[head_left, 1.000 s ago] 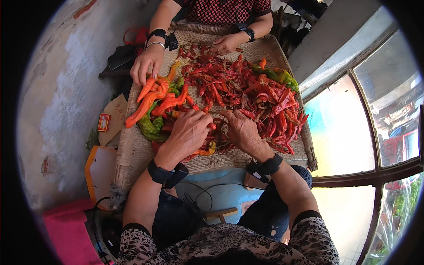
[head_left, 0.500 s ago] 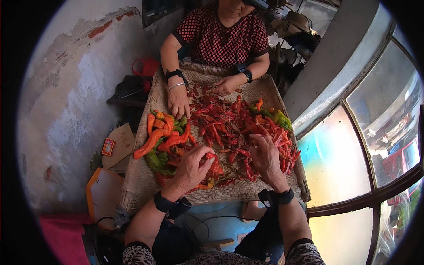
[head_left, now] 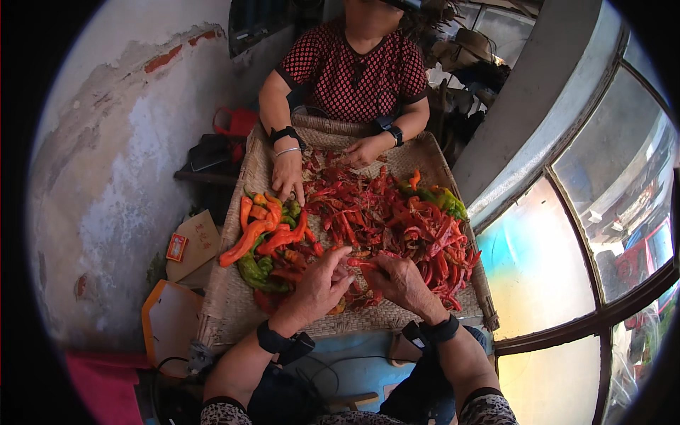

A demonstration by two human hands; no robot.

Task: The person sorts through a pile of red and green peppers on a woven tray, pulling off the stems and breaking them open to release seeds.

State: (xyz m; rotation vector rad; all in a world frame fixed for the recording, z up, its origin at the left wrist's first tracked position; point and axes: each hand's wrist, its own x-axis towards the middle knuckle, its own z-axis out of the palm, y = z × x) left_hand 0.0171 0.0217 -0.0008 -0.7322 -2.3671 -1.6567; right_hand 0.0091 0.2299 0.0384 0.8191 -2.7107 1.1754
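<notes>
A shallow woven tray [head_left: 333, 324] lies before me, heaped with peppers. My right hand [head_left: 405, 285] pinches a slender red chili pepper [head_left: 365, 263] by one end over the near middle of the tray. Its other end points at my left hand [head_left: 316, 292], whose thumb and forefinger are apart close by; whether they touch the pepper I cannot tell. Dried red chili peppers [head_left: 347, 205] are piled in the middle and to the right. On the left lie larger fresh orange-red peppers [head_left: 249, 241] and green peppers [head_left: 253, 273].
Across the tray sits another person [head_left: 354, 74], with one hand [head_left: 287, 175] by the left peppers and the other [head_left: 367, 150] at the far side. A plastered wall [head_left: 120, 177] stands left, a window [head_left: 545, 248] right. Cardboard [head_left: 195, 241] leans beside the tray.
My right hand has moved left from the red pile and now pinches a chili pepper. My left hand has shifted slightly right, its thumb and forefinger parting from the red pepper they held.
</notes>
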